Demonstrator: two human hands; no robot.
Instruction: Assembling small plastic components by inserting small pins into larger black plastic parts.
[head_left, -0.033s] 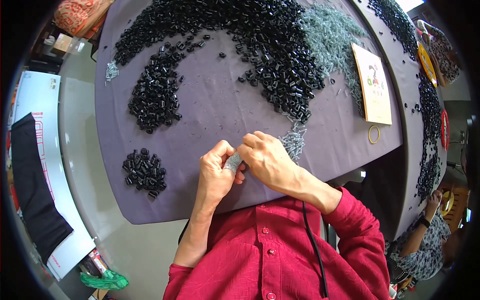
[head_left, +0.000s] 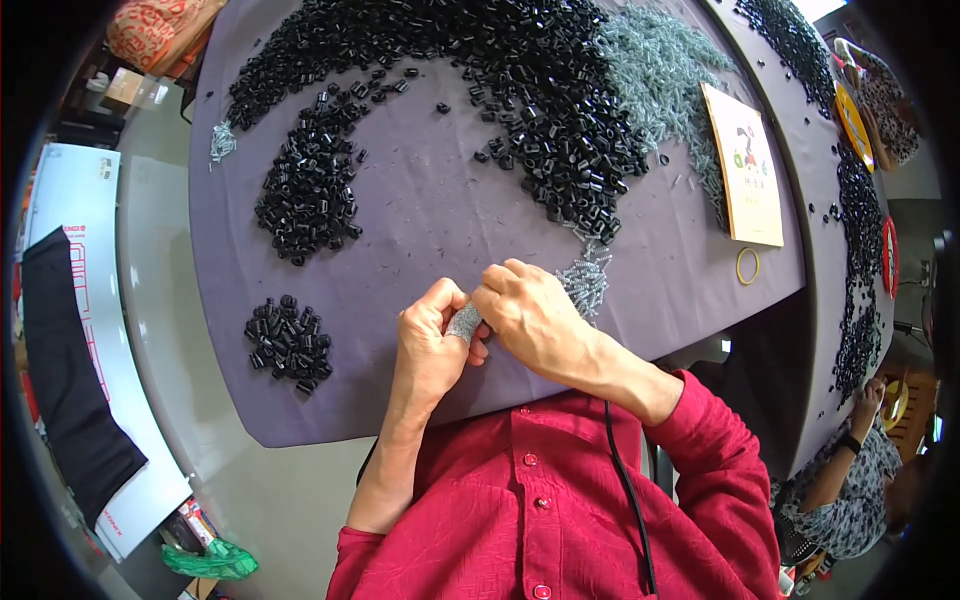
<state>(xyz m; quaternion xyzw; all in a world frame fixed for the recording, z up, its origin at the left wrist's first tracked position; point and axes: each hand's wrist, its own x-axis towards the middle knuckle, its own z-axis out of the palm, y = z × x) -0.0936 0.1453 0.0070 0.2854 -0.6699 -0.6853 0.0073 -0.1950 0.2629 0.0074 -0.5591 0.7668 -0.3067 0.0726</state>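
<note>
Head view, left hand [head_left: 432, 345] and right hand [head_left: 528, 312] pinching grey piece [head_left: 464, 321]

Both forearms rise from the lower edge and meet near the middle. The left hand [head_left: 432, 340] is curled, knuckles up, thumb and fingers pinched together, its forearm bare. The right hand [head_left: 528, 312] lies touching it, fingers bent toward the left fingertips, back of the hand up. A red sleeve covers the right arm to the wrist.
</note>
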